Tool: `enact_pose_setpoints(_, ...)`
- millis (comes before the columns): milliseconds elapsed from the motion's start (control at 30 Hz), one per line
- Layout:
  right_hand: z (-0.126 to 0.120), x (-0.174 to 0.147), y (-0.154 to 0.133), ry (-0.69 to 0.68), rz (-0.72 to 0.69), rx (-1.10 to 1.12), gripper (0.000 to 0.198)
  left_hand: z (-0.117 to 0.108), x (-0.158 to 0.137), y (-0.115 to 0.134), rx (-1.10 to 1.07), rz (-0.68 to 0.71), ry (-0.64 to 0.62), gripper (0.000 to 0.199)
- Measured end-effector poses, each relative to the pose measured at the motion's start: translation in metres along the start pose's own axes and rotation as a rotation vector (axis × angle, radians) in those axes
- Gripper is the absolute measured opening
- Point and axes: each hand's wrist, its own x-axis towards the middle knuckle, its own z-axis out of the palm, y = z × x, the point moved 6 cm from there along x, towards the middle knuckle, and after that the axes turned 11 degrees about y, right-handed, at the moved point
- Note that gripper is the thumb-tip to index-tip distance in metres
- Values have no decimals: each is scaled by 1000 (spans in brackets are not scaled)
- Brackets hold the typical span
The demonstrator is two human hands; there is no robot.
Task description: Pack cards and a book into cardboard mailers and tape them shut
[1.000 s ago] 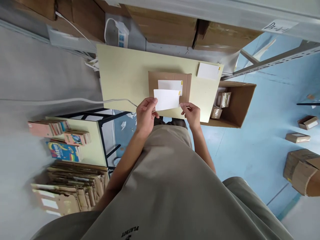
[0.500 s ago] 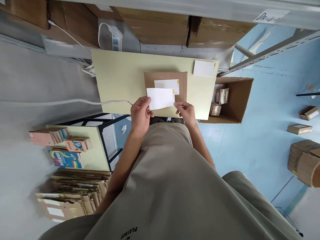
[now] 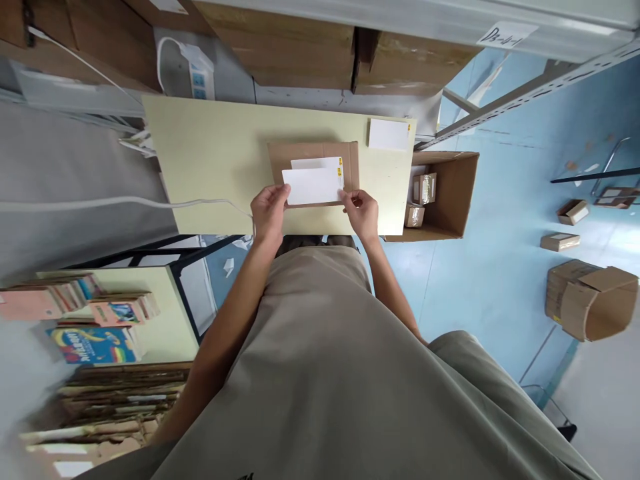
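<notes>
Between my two hands is a white label sheet (image 3: 313,187) with a small yellow mark near its right end. My left hand (image 3: 270,208) pinches its left edge, and my right hand (image 3: 361,212) pinches its lower right corner. The sheet hovers over or lies on a flat brown cardboard box (image 3: 279,159); I cannot tell if it touches. Partly covered behind it, another white label (image 3: 315,163) rests on the box. The box is on a pale yellow table (image 3: 210,160). A third white label (image 3: 389,134) lies at the table's far right corner.
An open carton (image 3: 453,200) with small taped parcels stands right of the table. Large boxes (image 3: 285,50) sit on the shelf behind. A power strip (image 3: 200,73) and a white cable (image 3: 200,202) are at left. Books (image 3: 95,343) and flattened cartons (image 3: 110,407) stand lower left.
Both hands have moved the label sheet slightly away from my body, further over the box, covering more of the label beneath. The whole view has shifted, so things appear further left.
</notes>
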Motion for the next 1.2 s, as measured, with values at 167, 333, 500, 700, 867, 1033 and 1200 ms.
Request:
enact_pose_setpoints(167, 18, 24, 7, 87, -90, -197, 48, 19, 33, -10, 124, 155, 62, 35)
enact_pose_setpoints(333, 31, 32, 12, 113, -67, -304, 50, 24, 40, -17, 191, 223, 110, 27)
enact_pose_setpoints(500, 32, 31, 11, 125, -23, -340, 49, 29, 40, -20, 214, 216, 112, 28)
enact_pose_setpoints(700, 29, 31, 5, 117, 26, -334, 42, 35, 38, -20, 147, 192, 124, 26)
enact_pose_setpoints(867, 30, 34, 5, 101, 40, -374, 40, 36, 34, -14, 167, 190, 144, 22)
enact_pose_setpoints(1033, 32, 36, 2, 86, 36, -445, 38, 37, 32, -9, 191, 190, 149, 21)
enact_pose_setpoints(1200, 32, 37, 1, 98, 46, -476, 31, 38, 35, -12, 189, 176, 124, 19)
